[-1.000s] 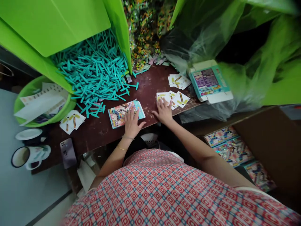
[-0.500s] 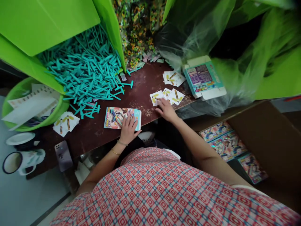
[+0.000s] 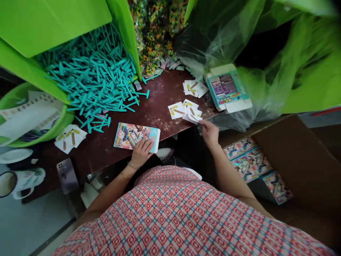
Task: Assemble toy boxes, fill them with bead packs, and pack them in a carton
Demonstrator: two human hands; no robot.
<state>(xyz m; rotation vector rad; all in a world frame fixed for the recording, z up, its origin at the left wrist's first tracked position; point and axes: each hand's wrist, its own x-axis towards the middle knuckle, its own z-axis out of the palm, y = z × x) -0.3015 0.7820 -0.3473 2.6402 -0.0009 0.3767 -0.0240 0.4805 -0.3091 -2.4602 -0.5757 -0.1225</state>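
Cards (image 3: 183, 109) lie on our brown table (image 3: 160, 103). Our right hand (image 3: 210, 132) pinches one card (image 3: 194, 118) at the table's edge. Our left hand (image 3: 140, 152) lies flat and open on a colorful packet (image 3: 130, 136).

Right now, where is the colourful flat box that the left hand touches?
In the head view, the colourful flat box lies at the table's near edge, under the left hand, below the teal sticks.

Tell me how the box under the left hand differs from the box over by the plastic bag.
The near box shows a busy multicoloured picture; the far box shows a teal face with a purple panel. The near box lies at the table's front edge under the left hand; the far box lies untouched against the plastic bag, its white end flaps sticking out. Both lie flat.
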